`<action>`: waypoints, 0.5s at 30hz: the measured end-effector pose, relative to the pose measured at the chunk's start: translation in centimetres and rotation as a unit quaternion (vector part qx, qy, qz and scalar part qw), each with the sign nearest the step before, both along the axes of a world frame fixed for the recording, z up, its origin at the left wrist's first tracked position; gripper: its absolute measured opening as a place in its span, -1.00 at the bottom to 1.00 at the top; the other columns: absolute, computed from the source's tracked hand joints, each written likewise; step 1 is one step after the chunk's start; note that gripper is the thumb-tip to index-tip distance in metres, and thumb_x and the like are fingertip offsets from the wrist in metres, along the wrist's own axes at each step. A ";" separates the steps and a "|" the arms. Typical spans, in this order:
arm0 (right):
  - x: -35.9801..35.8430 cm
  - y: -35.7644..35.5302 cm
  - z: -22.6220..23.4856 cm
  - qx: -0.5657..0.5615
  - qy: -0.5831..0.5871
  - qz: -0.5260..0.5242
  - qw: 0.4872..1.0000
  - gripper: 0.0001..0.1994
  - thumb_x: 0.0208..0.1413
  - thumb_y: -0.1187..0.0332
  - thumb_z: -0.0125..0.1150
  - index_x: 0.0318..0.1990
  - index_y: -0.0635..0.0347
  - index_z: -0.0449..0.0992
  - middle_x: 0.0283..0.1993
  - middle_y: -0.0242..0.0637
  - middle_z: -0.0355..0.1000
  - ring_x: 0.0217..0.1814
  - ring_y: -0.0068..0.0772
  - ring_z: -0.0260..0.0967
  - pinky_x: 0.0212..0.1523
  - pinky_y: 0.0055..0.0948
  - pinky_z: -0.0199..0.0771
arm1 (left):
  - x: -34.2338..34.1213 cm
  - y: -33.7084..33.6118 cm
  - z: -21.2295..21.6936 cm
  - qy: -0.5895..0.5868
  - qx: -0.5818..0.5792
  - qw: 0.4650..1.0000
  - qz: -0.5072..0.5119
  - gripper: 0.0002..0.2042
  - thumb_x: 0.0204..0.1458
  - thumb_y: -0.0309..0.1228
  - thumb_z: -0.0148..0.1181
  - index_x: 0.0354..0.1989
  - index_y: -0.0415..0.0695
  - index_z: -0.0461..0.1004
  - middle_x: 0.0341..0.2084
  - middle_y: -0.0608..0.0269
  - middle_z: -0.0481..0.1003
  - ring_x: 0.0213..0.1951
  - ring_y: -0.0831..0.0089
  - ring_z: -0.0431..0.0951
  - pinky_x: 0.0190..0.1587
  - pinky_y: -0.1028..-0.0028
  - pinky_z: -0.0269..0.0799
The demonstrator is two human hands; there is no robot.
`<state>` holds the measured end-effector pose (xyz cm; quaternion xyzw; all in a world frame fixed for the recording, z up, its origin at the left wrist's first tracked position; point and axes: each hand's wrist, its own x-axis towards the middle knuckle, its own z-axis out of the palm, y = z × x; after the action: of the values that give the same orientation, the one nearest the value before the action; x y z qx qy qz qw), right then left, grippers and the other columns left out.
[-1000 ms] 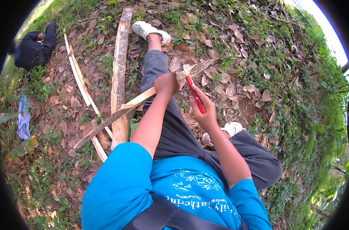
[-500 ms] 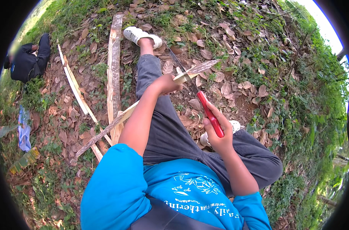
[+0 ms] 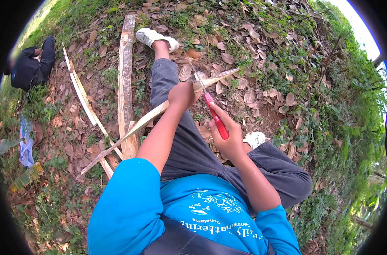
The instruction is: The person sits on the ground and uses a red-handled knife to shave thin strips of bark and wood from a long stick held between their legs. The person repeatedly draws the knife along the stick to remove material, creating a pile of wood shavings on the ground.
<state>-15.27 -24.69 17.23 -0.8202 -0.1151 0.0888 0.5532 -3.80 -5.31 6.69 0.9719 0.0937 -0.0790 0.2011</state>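
My left hand [image 3: 182,95] is wrapped round a long, split wooden stick [image 3: 146,117], which runs from beside my left arm up across my leg to a thin tip at the right. Pale, stripped wood shows along most of its upper face. In my right hand [image 3: 229,138] is the red handle of a machete [image 3: 215,115]. Its blade, smeared by motion, crosses the stick just to the right of my left hand. Whether the edge bites into the wood cannot be made out.
Left of my outstretched leg lies a bark-covered pole [image 3: 125,72], with a short wood block [image 3: 130,146] near its lower end. Thin split strips [image 3: 81,95] lie farther left. A person in dark clothes [image 3: 32,70] sits at the far left, above a bluish plastic bag [image 3: 26,142].
My right hand and the machete have shifted left and up, closer to my left hand. The stick has rolled, so its pale side shows where bark did.
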 end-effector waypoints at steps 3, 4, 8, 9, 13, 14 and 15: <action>0.1 -0.5 0.2 -0.021 -0.004 0.002 1.000 -0.50 0.28 0.51 0.25 0.38 0.21 0.43 0.24 -0.08 0.56 0.25 -0.40 0.49 0.27 -0.42 0.38 | 0.6 -0.1 -0.2 -0.008 0.016 1.000 0.018 -0.65 0.02 -0.06 0.37 -0.16 -0.05 0.68 -0.26 -0.01 0.70 -0.17 0.02 0.73 -0.10 0.10 0.66; -0.6 -1.2 0.4 -0.020 -0.004 -0.002 1.000 -0.50 0.28 0.51 0.25 0.38 0.21 0.44 0.24 -0.09 0.56 0.25 -0.40 0.49 0.27 -0.43 0.38 | 0.6 -0.2 -0.5 -0.017 0.026 0.999 0.023 -0.66 0.02 -0.07 0.39 -0.18 -0.05 0.69 -0.27 0.03 0.70 -0.18 0.04 0.73 -0.12 0.12 0.66; -4.5 -5.5 2.7 -0.037 -0.047 0.000 0.998 -0.48 0.24 0.53 0.24 0.37 0.13 0.46 -0.02 -0.04 0.65 -0.10 -0.38 0.64 -0.01 -0.41 0.53 | 0.9 0.6 -1.1 -0.033 0.014 0.999 0.037 -0.70 0.02 -0.11 0.42 -0.19 -0.04 0.70 -0.26 0.07 0.71 -0.19 0.06 0.74 -0.14 0.15 0.67; -5.4 -6.4 3.9 -0.045 -0.015 0.001 0.999 -0.48 0.24 0.54 0.24 0.37 0.16 0.46 0.01 -0.03 0.65 -0.07 -0.41 0.63 0.01 -0.44 0.52 | 0.7 0.4 -1.0 -0.026 0.017 0.999 0.034 -0.70 0.01 -0.12 0.43 -0.20 -0.05 0.70 -0.26 0.07 0.71 -0.20 0.06 0.74 -0.15 0.15 0.67; -6.1 -6.9 5.1 -0.023 -0.010 -0.017 1.000 -0.49 0.23 0.53 0.27 0.35 0.19 0.48 0.01 -0.03 0.64 -0.05 -0.49 0.60 0.01 -0.48 0.51 | -0.2 -0.5 -0.3 -0.042 0.021 0.999 0.023 -0.72 0.01 -0.15 0.42 -0.21 -0.05 0.67 -0.28 0.09 0.71 -0.22 0.06 0.74 -0.18 0.15 0.67; -5.0 -5.9 3.9 -0.004 0.007 -0.028 1.000 -0.50 0.23 0.53 0.27 0.35 0.17 0.48 0.00 -0.03 0.64 -0.06 -0.51 0.59 0.00 -0.49 0.51 | -0.7 -0.7 -0.2 -0.055 0.019 0.998 0.021 -0.73 0.01 -0.15 0.42 -0.21 -0.04 0.67 -0.29 0.09 0.71 -0.22 0.06 0.74 -0.18 0.15 0.67; -3.7 -4.6 2.5 0.015 0.024 -0.040 0.999 -0.50 0.24 0.53 0.26 0.35 0.16 0.49 0.00 -0.04 0.64 -0.06 -0.52 0.58 0.00 -0.50 0.51 | -1.2 -1.2 -0.4 -0.056 0.024 0.998 0.006 -0.72 0.02 -0.13 0.40 -0.20 -0.03 0.66 -0.30 0.09 0.70 -0.22 0.05 0.74 -0.18 0.13 0.66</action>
<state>-18.97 -29.28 19.72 -0.8135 -0.0702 0.0850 0.5710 -5.03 -6.49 6.32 0.9787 0.0897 -0.0214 0.1832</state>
